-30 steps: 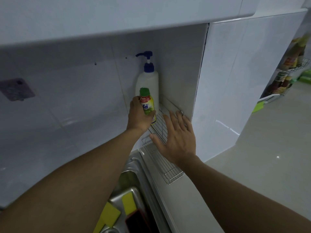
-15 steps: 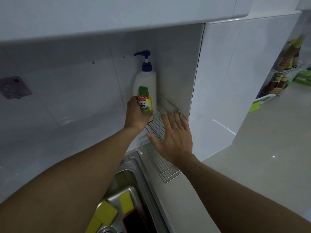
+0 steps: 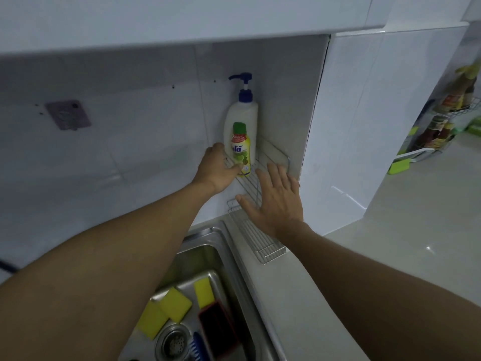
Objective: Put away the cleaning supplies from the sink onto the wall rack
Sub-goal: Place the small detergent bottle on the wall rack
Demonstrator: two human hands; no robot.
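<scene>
Now set down, judging from the head view: green-capped dish soap bottle point(image 3: 240, 149) standing upright on the wire wall rack point(image 3: 256, 178), just in front of the white pump bottle point(image 3: 242, 113) in the corner, where a second ago it was wrapped higher up in the left hand point(image 3: 217, 171). Grip slid down and loosened since then; fingers half curled, only the fingertips point(image 3: 235, 170) touching the bottle's base, so releasing rather than grasping. Right hand point(image 3: 273, 201) flat and spread, palm down over the rack's front edge, holding nothing, much as it was a moment back; whether pressing on the wire or hovering just above cannot be told.

Meaning for the task: second bottle as good as stowed, two items on the rack's upper tier. Lower tier point(image 3: 260, 241) bare beside the desk point(image 3: 299, 295).

Further down the same view, plenty left in the steel sink point(image 3: 208, 246): three yellow sponges point(image 3: 174, 304), a dark red-edged block point(image 3: 217, 327) of uncertain kind, and a blue brush point(image 3: 196, 346) partly cut off by the frame near the drain point(image 3: 173, 343).

Likely next: letting go fully, then reaching back down for a sponge. Slight tipping risk for the narrow bottle on the open wires.
</scene>
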